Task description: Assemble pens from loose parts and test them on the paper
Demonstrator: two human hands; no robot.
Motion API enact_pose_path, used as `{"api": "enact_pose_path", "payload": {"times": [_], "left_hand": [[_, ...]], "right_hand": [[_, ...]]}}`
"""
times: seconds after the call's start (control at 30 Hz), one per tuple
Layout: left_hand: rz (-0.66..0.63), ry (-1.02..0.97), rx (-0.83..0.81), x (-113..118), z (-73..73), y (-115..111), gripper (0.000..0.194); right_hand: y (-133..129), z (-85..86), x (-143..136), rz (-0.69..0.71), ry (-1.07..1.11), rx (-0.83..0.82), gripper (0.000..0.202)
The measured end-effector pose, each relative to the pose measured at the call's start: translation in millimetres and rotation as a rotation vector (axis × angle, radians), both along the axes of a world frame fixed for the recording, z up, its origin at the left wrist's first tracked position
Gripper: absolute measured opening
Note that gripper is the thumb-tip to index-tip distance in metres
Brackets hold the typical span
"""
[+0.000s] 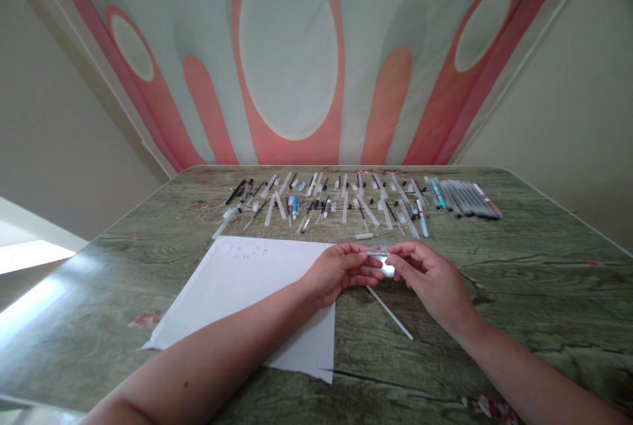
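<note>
My left hand point(346, 273) and my right hand point(428, 277) meet at the right edge of a white paper sheet point(257, 286). Between their fingertips is a small clear, shiny piece point(384, 265), which looks like transparent plastic and reflects light. The fingers of both hands are closed on its two ends. On the table just below the hands lies a thin white stick point(393, 316), slanting down to the right. A short whitish tube point(363, 236) rests just beyond my left fingertips. Small faint handwriting shows near the paper's top edge.
Disassembled pen parts point(345, 206), with clear barrels, dark refills and caps, lie in two rows across the back of the wooden table point(534, 293). At the back right, several pens point(465, 198) lie side by side. A patterned cloth point(289, 43) hangs behind the table.
</note>
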State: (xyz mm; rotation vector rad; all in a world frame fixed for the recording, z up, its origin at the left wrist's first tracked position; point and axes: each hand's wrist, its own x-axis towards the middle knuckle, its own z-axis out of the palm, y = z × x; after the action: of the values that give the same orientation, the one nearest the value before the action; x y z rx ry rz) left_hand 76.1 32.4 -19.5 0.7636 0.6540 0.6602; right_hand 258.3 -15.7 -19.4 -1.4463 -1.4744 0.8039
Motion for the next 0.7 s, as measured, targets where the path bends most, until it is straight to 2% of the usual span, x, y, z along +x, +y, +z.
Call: {"api": "enact_pose_path", "payload": {"times": [0.2, 0.57, 0.7], "left_hand": [[-0.048, -0.034, -0.111, 2.2, -2.0, -1.7, 0.009], [-0.048, -0.022, -0.105, 3.1, -3.4, -3.2, 0.007], [-0.052, -0.022, -0.108, 3.4, -3.0, -3.3, 0.008]], "right_hand": [[-1.0, -2.9, -0.9, 0.022, -0.098, 0.032, 0.025], [-1.2, 0.3, -1.1, -0.036, -0.185, 0.096, 0.020], [-1.4, 2.8, -1.9, -0.015, -0.178, 0.110, 0.019]]}}
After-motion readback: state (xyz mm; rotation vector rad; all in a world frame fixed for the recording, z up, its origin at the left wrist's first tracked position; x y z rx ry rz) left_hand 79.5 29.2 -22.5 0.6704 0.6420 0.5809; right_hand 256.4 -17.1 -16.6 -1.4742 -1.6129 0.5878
